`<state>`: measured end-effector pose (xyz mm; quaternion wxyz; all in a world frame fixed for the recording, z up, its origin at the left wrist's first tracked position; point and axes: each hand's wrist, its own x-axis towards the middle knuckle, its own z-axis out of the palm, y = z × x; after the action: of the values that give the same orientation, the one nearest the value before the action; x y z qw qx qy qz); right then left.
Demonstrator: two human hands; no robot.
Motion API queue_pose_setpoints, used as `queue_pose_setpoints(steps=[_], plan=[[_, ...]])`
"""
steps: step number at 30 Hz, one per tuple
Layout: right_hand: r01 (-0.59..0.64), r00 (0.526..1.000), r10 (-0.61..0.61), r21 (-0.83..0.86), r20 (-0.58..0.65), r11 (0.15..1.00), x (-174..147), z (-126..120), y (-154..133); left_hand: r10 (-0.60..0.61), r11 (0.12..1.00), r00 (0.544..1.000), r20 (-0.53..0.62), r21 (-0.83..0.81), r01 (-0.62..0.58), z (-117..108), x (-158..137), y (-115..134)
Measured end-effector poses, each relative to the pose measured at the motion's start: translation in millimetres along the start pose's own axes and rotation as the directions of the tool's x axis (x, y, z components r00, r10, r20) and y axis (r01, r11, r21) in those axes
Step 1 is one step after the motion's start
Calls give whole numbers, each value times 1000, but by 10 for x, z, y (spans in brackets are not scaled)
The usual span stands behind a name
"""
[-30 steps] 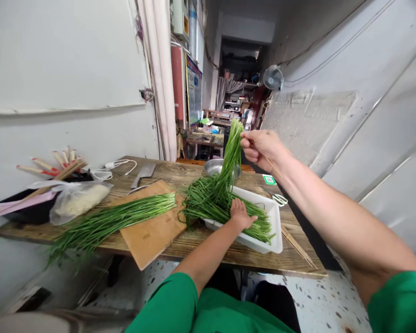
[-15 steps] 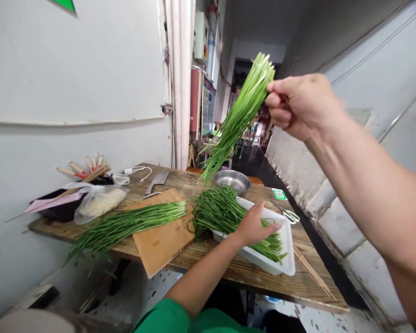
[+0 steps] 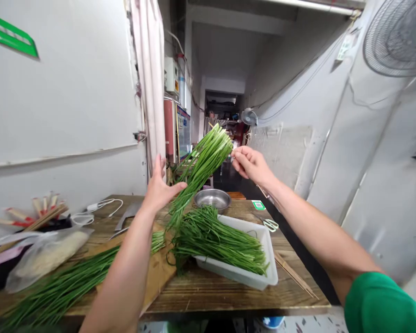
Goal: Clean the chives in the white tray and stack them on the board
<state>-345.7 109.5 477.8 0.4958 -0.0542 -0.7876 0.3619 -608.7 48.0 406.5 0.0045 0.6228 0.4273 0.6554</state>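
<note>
Two bare hands stand out on my feed, over a brown wooden worktop [image 3: 201, 298]. I see the right hand [image 3: 252, 164] with its grip pinched on a thin wooden stick [image 3: 262, 190]; there a bundle of long green stalks [image 3: 204, 162] slants down leftward. The left hand [image 3: 160, 188] has its grip released, fingers spread beside the bundle; contact I cannot tell. Nearer, a white rectangular plastic tray [image 3: 273, 273] holds more stalks [image 3: 229, 245].

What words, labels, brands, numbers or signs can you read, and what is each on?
No text is readable.
Green sign on the left wall: pale marks, too blurred.
Green-and-white card on the table: square code, too small.
Board at the back: marks too small.
</note>
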Motion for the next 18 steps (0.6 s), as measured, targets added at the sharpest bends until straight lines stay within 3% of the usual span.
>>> queue_pose_setpoints(steps=[2, 4, 8, 11, 13, 15, 18], plan=[[13, 1000, -12, -46, 17, 999, -77, -42, 45, -67, 989, 953, 294, -107, 103, -7, 266, -139], [34, 999, -33, -82, 15, 996, -143, -60, 58, -127, 965, 838, 531, -128, 227, 14, 413, -237], [54, 998, -55, -100, -14, 994, -208, -24, 55, -153, 920, 671, 725, -144, 366, 133, 323, -289], [38, 999, -40, -83, -19, 996, -208, 66, 111, -63, 783, 476, 877, -252, 569, 207, 24, -210], [14, 1000, -16, -87, -23, 996, -207, 153, 200, -43, 692, 359, 932, -232, 683, 169, -203, -146], [-23, 999, 20, -95, -33, 995, -215, 264, 331, -139, 657, 312, 940, -148, 739, 23, -410, -118], [-110, 992, 106, -64, -66, 992, -249, 506, 597, -347, 641, 345, 872, -47, 766, -391, -658, -191]])
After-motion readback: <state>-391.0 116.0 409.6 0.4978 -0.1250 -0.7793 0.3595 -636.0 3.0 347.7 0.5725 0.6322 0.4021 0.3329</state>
